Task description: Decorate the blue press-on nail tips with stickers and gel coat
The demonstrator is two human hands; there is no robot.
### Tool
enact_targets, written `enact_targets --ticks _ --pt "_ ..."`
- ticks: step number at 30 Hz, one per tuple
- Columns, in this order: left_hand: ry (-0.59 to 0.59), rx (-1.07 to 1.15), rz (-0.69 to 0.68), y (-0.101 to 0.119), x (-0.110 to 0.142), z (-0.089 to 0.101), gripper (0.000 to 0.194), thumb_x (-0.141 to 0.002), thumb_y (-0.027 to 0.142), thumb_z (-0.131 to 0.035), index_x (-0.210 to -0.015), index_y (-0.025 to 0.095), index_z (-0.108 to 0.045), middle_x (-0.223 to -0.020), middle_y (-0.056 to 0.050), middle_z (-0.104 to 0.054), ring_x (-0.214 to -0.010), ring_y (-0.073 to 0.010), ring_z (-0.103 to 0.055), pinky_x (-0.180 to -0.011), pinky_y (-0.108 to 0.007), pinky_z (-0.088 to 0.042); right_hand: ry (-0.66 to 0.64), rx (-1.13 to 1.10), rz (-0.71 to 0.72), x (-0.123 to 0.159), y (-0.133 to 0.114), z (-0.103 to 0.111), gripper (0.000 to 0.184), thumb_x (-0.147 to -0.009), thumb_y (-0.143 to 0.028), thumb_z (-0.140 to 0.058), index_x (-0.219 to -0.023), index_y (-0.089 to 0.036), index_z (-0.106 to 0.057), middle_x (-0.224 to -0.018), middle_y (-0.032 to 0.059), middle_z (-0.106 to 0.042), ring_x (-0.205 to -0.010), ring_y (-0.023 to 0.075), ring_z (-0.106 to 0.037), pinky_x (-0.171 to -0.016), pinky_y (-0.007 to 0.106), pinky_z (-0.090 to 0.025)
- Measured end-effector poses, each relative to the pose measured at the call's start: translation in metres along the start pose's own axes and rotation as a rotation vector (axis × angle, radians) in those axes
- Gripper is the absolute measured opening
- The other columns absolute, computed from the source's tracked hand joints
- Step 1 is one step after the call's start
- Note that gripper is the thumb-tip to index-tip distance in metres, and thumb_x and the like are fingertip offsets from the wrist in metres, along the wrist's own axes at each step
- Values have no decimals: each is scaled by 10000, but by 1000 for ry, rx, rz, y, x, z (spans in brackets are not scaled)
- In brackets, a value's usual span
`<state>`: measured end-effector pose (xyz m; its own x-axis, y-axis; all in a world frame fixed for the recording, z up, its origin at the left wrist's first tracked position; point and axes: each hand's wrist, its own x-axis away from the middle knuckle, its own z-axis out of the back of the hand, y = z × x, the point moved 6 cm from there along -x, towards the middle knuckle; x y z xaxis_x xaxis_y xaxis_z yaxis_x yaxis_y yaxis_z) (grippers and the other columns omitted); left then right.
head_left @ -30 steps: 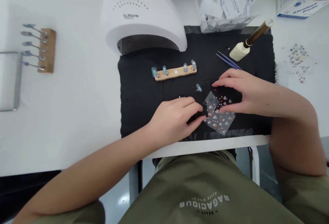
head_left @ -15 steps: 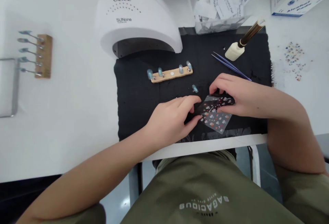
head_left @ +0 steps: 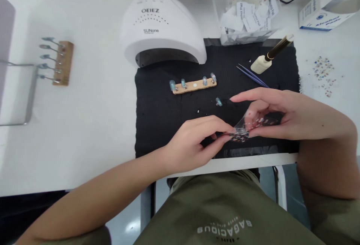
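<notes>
A clear sticker sheet (head_left: 239, 135) with small red and white prints is bent between my two hands above the black mat's near edge. My left hand (head_left: 204, 140) pinches its left end between thumb and fingers. On the other end, my right hand (head_left: 278, 115) grips with the thumb and curled fingers, its index finger stretched out to the left. A loose blue nail tip (head_left: 218, 102) lies on the mat just beyond the hands. Behind it, a wooden strip (head_left: 195, 85) carries several blue nail tips. Blue tweezers (head_left: 253, 75) rest beyond my right hand.
A white nail lamp (head_left: 165, 31) stands at the back, beside a clear tub (head_left: 244, 38) of alcohol pads. A cream bottle (head_left: 261, 64) with a dark cap stands on the mat (head_left: 160, 125). Loose gems (head_left: 323, 68) lie right; another nail tip stand (head_left: 63, 63) is left.
The sheet has gone from lying fairly flat to being bent and lifted between my hands. My right hand has moved right and nearer me, its index finger now extended. The view has shifted slightly.
</notes>
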<state>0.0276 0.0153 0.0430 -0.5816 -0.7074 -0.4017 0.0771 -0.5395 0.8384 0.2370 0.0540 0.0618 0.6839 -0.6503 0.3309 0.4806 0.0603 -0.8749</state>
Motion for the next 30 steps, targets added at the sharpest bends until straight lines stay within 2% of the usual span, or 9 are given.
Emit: enact_targets --ticks 7,12,19,21,22,24,26,28,30 --pt "64 134 -60 5 5 1 519 -1019 -5 -722 -1494 195 -657 -1187 -88 -888 -1006 -154 -879 -890 -208 -721 -50 -84 19 -1 -2 -5 703 -981 -348 -824 -1642 -351 -585 -924 -57 -844 -837 163 -830 -749 301 -690" --pt "-1 72 -81 6 3 0 546 -1029 -3 -683 -1525 224 -693 -1132 -63 -880 -942 -143 -844 -864 -217 -705 -60 -161 39 -1 -6 -7 687 -975 -284 -852 -1608 -342 -589 -916 -71 -843 -833 156 -842 -747 290 -707" --pt "27 258 14 3 4 2 638 -1003 -7 -768 -1595 215 -680 -1177 -95 -870 -973 -144 -855 -899 -200 -718 23 -188 80 3 -12 0 771 -921 -350 -940 -1607 -343 -588 -928 -57 -868 -794 177 -838 -728 307 -709" --pt "51 306 49 1 4 2 628 -1003 -9 -773 -1581 225 -701 -1165 -90 -869 -990 -147 -856 -907 -200 -719 77 -103 77 7 -15 6 722 -919 -426 -932 -1563 -306 -628 -927 -25 -883 -764 189 -830 -675 308 -674" --pt "65 324 69 -1 4 3 625 -1003 -6 -778 -1574 238 -711 -1161 -83 -870 -990 -150 -856 -903 -203 -721 130 -23 63 10 -16 11 586 -937 -472 -902 -1455 -283 -703 -881 -17 -872 -711 179 -799 -612 294 -623" --pt "92 350 109 -3 5 4 607 -1000 8 -794 -1552 253 -733 -1156 -72 -876 -981 -154 -857 -894 -212 -726 291 212 -13 17 -15 25 304 -986 -558 -807 -993 -254 -792 -648 -42 -731 -550 132 -623 -495 291 -444" --pt "113 365 140 -5 5 4 558 -999 31 -810 -1512 245 -763 -1140 -69 -877 -973 -159 -857 -887 -220 -733 484 488 -156 23 -9 41 519 -1000 -591 -744 -633 -244 -625 -483 -54 -491 -494 118 -404 -506 336 -307" --pt "125 374 170 -7 5 4 509 -1002 52 -817 -1476 236 -785 -1134 -73 -874 -954 -159 -856 -875 -227 -744 623 713 -298 25 0 52 528 -975 -578 -743 -596 -242 -596 -503 -30 -480 -544 149 -405 -585 364 -301" --pt "140 379 194 -7 4 5 483 -1003 61 -822 -1453 238 -798 -1154 -78 -871 -944 -157 -857 -871 -230 -752 678 856 -376 23 10 58 353 -956 -552 -758 -786 -244 -744 -710 28 -690 -687 217 -573 -663 373 -344"
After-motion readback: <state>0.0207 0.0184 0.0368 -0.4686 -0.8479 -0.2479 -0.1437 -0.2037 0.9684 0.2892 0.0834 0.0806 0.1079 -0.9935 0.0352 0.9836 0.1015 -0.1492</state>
